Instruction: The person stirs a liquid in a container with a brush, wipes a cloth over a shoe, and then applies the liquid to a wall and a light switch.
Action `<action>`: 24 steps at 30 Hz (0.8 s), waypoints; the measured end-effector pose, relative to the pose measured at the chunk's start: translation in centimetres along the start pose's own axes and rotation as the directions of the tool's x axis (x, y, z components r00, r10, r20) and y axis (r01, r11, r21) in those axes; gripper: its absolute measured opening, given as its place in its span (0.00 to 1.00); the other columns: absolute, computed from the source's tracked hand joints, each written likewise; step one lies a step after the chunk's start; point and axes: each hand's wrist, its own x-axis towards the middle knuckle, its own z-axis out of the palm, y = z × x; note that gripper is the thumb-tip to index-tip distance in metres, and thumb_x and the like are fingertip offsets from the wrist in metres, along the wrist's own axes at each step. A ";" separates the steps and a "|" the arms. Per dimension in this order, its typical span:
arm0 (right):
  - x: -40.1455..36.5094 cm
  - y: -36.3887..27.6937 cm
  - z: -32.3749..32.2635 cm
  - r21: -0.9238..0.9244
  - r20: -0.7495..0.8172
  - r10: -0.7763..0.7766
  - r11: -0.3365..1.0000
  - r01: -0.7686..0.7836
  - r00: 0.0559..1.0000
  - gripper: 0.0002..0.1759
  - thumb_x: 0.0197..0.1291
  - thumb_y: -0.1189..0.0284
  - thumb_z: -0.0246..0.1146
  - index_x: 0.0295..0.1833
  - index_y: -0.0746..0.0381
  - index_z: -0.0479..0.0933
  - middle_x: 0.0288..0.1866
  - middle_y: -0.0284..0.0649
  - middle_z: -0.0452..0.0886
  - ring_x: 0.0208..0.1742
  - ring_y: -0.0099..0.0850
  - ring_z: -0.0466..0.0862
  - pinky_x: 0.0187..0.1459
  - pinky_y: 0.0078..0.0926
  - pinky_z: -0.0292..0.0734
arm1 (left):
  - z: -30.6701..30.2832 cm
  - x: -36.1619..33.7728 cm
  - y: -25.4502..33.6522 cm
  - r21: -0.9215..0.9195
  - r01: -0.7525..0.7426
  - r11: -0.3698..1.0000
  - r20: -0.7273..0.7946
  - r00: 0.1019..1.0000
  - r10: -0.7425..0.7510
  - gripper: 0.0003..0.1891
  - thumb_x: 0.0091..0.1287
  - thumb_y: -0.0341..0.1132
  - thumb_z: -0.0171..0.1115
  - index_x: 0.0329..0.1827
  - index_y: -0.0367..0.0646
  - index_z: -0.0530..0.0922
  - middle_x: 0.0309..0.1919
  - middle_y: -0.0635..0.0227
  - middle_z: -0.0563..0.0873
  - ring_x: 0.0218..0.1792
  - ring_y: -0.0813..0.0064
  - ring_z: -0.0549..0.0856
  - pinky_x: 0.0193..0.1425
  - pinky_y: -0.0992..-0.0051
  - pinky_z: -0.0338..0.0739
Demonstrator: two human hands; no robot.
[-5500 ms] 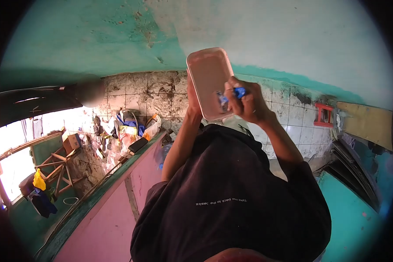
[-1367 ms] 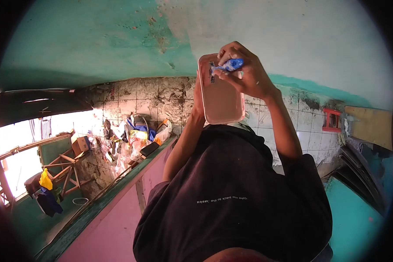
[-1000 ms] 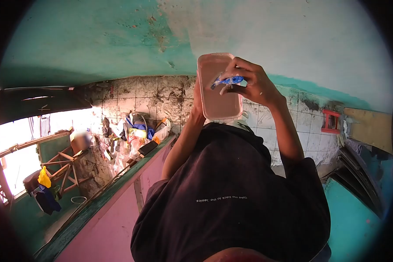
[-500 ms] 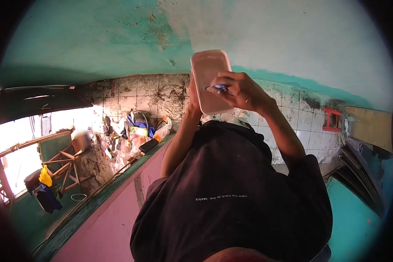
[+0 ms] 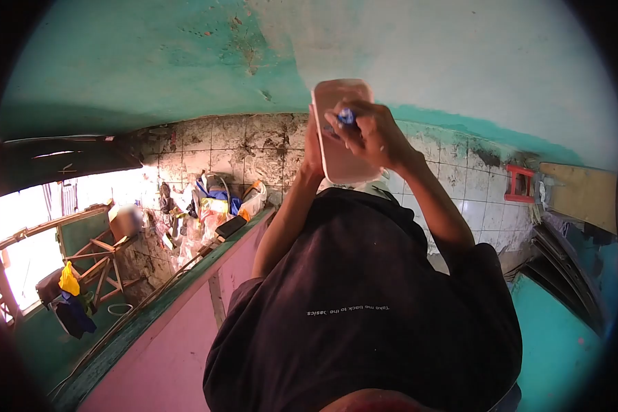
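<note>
My left hand (image 5: 314, 150) grips the left side of a pale pinkish, rectangular plastic tub (image 5: 353, 163), its fingers mostly hidden behind the wall of it. The tub is held up in front of my chest with its opening toward me. Over that opening, my right hand (image 5: 378, 134) is closed around a blue-handled paintbrush (image 5: 347, 117). The butt of the handle points at the camera, and the bristle end is hard to make out. What lies in the tub looks pinkish-brown and smooth.
Ahead is a teal wall (image 5: 151, 75) partly covered with a pale coat (image 5: 426, 55), above stained white tiles (image 5: 484, 189). A red stool (image 5: 521, 184) stands at right. Bags and clutter (image 5: 216, 202) lie at left, behind a pink partition (image 5: 158, 323). Someone is at far left.
The tub and both hands have shifted slightly right. My right hand has risen and turned, so the brush handle's butt now faces the camera.
</note>
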 end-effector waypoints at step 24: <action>-0.6 -0.6 0.7 -0.180 -0.121 0.039 0.982 -0.060 0.992 0.10 0.68 0.75 0.62 0.32 0.65 0.74 0.23 0.40 0.77 0.21 0.31 0.80 0.25 0.27 0.73 | -1.9 -1.7 -0.2 -0.220 -0.008 0.975 0.148 0.988 0.041 0.37 0.77 0.64 0.34 0.72 0.42 0.64 0.57 0.58 0.80 0.55 0.64 0.83 0.62 0.62 0.79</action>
